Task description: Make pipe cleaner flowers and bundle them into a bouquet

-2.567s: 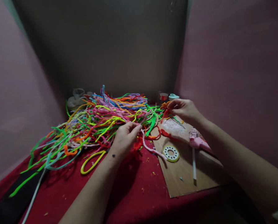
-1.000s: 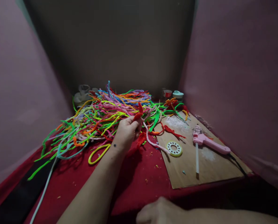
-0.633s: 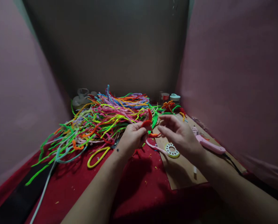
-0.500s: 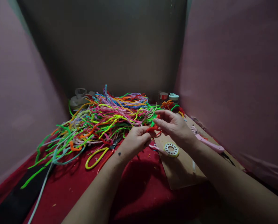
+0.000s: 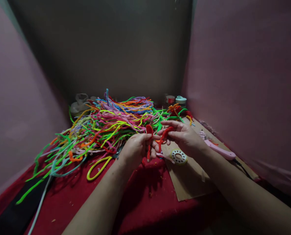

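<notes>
Our right hand (image 5: 184,138) has returned from the near edge to join our left hand (image 5: 135,150), both now pinching the red pipe cleaner (image 5: 149,130) lifted clear of the pile (image 5: 106,124).

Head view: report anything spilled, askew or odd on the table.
Small coloured clippings lie scattered over the red cloth, like loose trimmings. The pipe cleaner pile is an untidy tangle, with strands trailing toward the near left edge. Nothing looks damaged or tipped over.
</notes>
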`<act>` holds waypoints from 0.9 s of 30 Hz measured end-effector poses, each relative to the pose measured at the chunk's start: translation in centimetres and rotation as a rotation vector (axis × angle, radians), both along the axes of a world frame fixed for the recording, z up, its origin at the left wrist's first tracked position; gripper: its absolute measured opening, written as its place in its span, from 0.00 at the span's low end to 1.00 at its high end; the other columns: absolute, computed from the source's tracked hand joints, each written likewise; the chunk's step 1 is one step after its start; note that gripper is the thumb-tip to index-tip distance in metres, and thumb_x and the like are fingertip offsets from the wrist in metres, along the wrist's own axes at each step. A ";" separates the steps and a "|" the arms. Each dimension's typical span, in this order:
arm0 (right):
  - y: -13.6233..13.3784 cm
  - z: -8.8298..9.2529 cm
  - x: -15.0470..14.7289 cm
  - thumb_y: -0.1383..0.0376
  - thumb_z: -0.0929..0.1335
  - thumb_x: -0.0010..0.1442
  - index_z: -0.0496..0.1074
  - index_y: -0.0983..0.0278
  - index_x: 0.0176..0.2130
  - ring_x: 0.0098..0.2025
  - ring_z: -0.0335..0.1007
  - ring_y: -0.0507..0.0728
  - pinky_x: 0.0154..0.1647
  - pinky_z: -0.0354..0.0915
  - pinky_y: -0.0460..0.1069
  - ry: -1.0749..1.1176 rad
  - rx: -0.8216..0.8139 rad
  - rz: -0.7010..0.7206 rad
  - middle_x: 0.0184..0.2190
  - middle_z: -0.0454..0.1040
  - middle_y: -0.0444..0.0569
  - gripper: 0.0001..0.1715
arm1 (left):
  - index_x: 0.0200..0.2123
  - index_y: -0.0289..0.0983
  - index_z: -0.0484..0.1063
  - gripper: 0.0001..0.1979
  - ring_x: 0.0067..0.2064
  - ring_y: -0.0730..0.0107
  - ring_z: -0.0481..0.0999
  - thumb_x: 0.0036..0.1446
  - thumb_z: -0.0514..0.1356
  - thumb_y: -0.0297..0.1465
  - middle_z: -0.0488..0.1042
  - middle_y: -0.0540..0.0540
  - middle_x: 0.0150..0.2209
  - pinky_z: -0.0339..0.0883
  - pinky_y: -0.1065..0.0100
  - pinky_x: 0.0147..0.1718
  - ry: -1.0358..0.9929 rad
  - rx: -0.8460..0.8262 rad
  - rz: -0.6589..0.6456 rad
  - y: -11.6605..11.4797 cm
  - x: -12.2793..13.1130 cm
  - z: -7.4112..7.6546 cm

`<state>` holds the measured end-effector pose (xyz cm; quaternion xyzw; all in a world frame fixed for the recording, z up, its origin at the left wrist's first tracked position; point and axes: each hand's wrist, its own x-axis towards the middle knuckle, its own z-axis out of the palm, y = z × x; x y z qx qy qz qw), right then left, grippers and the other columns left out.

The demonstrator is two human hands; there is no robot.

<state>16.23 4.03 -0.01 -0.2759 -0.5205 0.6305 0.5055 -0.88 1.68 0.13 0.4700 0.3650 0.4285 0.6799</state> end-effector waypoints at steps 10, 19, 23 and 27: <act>0.0 -1.1 0.1 0.73 0.68 0.43 0.65 0.66 0.34 0.21 0.68 0.50 0.17 0.61 0.43 -0.041 0.058 -0.047 0.22 0.72 0.42 0.14 | 0.34 0.30 0.73 0.13 0.14 0.77 0.62 0.51 0.54 0.34 0.66 0.51 0.20 0.55 0.73 0.10 0.074 -0.023 0.026 0.2 0.0 -0.3; -0.7 -0.7 0.1 0.71 0.66 0.45 0.68 0.66 0.32 0.18 0.66 0.48 0.14 0.60 0.42 -0.100 0.007 -0.025 0.23 0.74 0.43 0.10 | 0.13 0.35 0.63 0.17 0.12 0.79 0.51 0.51 0.53 0.35 0.56 0.54 0.10 0.42 0.74 0.13 0.654 0.106 0.144 -0.3 1.4 -0.4; -0.8 -0.8 0.1 0.69 0.66 0.46 0.68 0.66 0.33 0.18 0.67 0.49 0.13 0.59 0.42 -0.114 -0.027 -0.033 0.23 0.74 0.43 0.09 | 0.12 0.36 0.62 0.18 0.16 0.76 0.57 0.52 0.53 0.34 0.59 0.52 0.12 0.47 0.73 0.17 0.819 0.281 0.180 0.1 1.4 -0.6; -0.8 -1.1 0.0 0.67 0.67 0.49 0.67 0.65 0.38 0.17 0.66 0.49 0.13 0.59 0.42 -0.178 -0.009 -0.076 0.21 0.72 0.41 0.13 | 0.24 0.36 0.68 0.12 0.19 0.76 0.61 0.53 0.55 0.36 0.65 0.52 0.18 0.51 0.74 0.19 0.748 0.348 0.311 -0.2 1.6 -0.2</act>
